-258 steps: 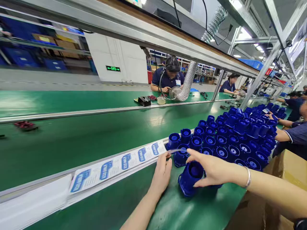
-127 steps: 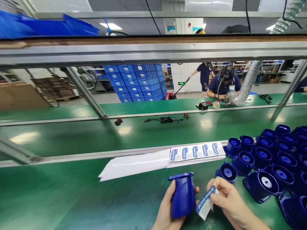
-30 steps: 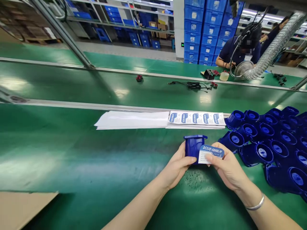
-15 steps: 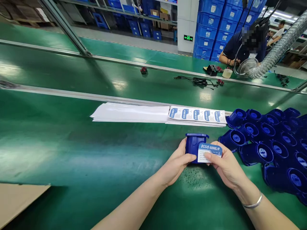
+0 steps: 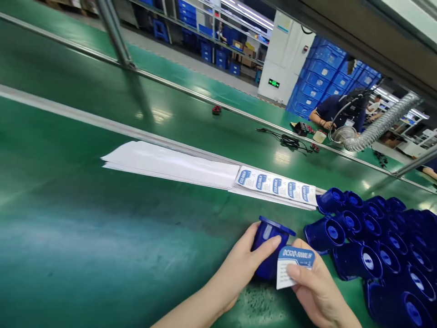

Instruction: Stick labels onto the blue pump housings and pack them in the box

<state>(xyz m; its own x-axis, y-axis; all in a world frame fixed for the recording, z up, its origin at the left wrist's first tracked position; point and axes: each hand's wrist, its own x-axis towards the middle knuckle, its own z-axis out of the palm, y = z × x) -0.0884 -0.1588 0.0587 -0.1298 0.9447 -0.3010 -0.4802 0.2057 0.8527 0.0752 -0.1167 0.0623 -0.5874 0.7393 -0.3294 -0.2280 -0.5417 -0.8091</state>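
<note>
"Dark blue plastic cup-shaped housing [image 5: 266, 269], flanged at one end: where is it?"

"In the left hand [image 5: 244, 257]. The fingers are curled closed around it, the thumb laid across its near side. The flange is uppermost, slanting, just above the thumb tip."

"And the right hand [image 5: 317, 284]?"

"Pinched closed on a white-and-blue printed label [image 5: 286, 260], thumb on its face. The blue band reading DC52Q-5000L/H sits above that thumb; the lower left corner juts free."

"Is it touching the housing?"

"I can't tell. It overlaps the housing in view, just beside the left thumb tip."

"What lies beyond the fingers?"

"A white sheet of five blue-and-white labels [image 5: 276, 184], on the green glossy work surface [image 5: 119, 250]. Plain white paper strips [image 5: 170, 161] stretch leftward from it. Well past both hands there's a loose black cable bundle [image 5: 290, 142], then a dark-shirted person [image 5: 330, 108] near a silver corrugated duct [image 5: 385, 125]."

"And right of the right fingers?"

"A crowd of similar dark blue plastic housings [image 5: 358, 260], the closest near the knuckles."
</note>
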